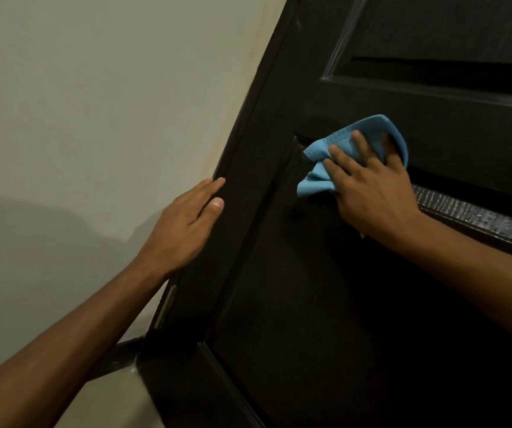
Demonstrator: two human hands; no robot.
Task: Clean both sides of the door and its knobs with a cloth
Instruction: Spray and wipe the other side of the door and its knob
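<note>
A dark panelled door [325,288] fills the right half of the view, tilted by the camera angle. My right hand [369,186] presses a crumpled blue cloth [325,159] flat against the door's face, near the corner of a recessed panel, fingers spread straight over the cloth. My left hand [186,223] rests with straight fingers on the door's left edge, thumb on the face side. No knob is in view.
A pale wall [94,118] takes up the left half. A metal hinge [165,307] shows on the door's edge below my left wrist. A dark baseboard [118,356] and a strip of pale floor [115,403] lie at the bottom left.
</note>
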